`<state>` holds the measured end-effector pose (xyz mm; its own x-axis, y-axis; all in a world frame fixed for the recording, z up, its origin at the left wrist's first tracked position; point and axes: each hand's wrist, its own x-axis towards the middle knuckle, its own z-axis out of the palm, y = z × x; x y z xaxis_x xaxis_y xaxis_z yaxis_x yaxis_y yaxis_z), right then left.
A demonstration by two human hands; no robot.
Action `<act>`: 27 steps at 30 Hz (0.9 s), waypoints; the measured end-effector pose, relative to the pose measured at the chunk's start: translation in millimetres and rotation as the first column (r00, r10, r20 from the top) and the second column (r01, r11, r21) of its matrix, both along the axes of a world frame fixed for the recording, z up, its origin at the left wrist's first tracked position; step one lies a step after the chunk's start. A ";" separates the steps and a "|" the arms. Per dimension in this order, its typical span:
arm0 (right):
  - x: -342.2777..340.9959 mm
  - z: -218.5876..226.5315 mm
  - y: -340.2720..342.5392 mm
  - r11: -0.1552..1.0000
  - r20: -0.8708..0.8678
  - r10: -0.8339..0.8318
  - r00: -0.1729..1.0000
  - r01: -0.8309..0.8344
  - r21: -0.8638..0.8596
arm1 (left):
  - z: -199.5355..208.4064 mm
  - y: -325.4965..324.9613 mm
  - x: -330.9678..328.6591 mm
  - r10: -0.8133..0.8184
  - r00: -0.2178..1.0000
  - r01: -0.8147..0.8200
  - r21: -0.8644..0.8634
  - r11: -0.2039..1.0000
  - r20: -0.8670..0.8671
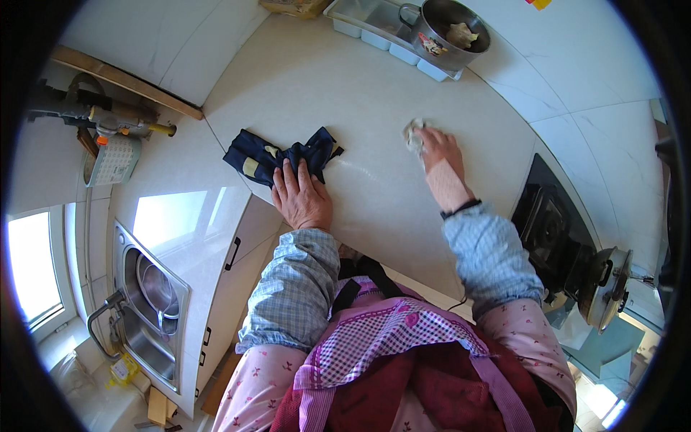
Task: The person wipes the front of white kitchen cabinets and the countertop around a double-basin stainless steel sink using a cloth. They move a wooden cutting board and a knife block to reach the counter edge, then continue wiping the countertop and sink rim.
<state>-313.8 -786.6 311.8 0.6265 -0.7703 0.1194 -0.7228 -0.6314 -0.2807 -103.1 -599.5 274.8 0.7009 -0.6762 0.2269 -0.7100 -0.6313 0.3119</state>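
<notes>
My left hand (305, 199) lies with its fingers stretched out on the near edge of a crumpled dark navy cloth (258, 160) with yellowish patches. The cloth rests on the pale countertop (374, 191), left of the middle. Farther right, my right hand (443, 153) is closed on a small whitish rag (413, 135) and presses it against the countertop. Part of the rag is hidden under the fingers. Blue checked sleeve covers are on both my forearms.
At the back, a metal pot (450, 34) stands over a tray of pale containers (374, 36). A black stove (547, 216) is at the right, with a lidded pan (603, 288). On the left are a steel sink (147, 317), pipes (108, 115) and a patterned tub (115, 160).
</notes>
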 end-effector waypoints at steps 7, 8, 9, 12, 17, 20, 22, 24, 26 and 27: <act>13.9 -5.8 106.7 0.904 0.140 0.405 0.904 -0.418 0.086 | 4.5 -1.0 0.0 0.010 0.999 -0.010 0.008 1.000 -0.035; 11.3 -7.3 124.7 0.858 0.172 0.493 0.853 -0.509 0.065 | 5.1 -0.7 -0.2 0.010 0.999 -0.010 0.012 1.000 -0.036; 3.9 -8.3 129.3 0.868 0.135 0.478 0.868 -0.491 0.077 | 5.4 -1.1 -0.2 0.012 0.999 -0.011 0.025 1.000 -0.038; -25.4 -5.3 94.3 0.915 0.075 0.360 0.930 -0.368 0.167 | 4.5 -0.7 -0.5 0.008 1.000 -0.007 0.026 1.000 -0.025; -24.4 -7.9 3.2 0.998 0.042 -0.027 0.999 0.029 -0.047 | 4.7 -0.8 -0.9 0.018 0.999 -0.016 0.033 0.999 -0.041; 18.0 -19.7 42.3 0.964 0.025 -0.096 0.995 0.086 0.250 | 7.9 -2.1 -1.4 0.019 0.998 -0.017 0.047 0.999 -0.060; 31.5 -20.7 96.7 0.956 0.024 0.190 0.981 -0.191 0.224 | 10.4 -1.1 -2.0 0.027 0.997 -0.023 0.056 0.998 -0.073; 20.8 -8.1 118.7 0.898 0.074 0.425 0.902 -0.430 0.096 | 11.7 -1.9 -2.1 0.026 0.997 -0.022 0.051 0.998 -0.079; 0.1 2.3 97.3 0.916 0.039 0.372 0.927 -0.374 0.145 | 11.1 -1.8 -2.4 0.013 0.997 -0.009 0.051 0.999 -0.074; -7.8 3.5 81.0 0.941 0.000 0.330 0.944 -0.328 0.085 | 10.4 -0.9 -1.7 0.013 0.997 -0.009 0.052 0.999 -0.070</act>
<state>-321.6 -705.7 315.4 0.8478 -0.5276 0.0532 -0.4830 -0.8097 -0.3332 -104.8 -600.4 285.3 0.7215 -0.6776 0.1424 -0.6804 -0.6556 0.3276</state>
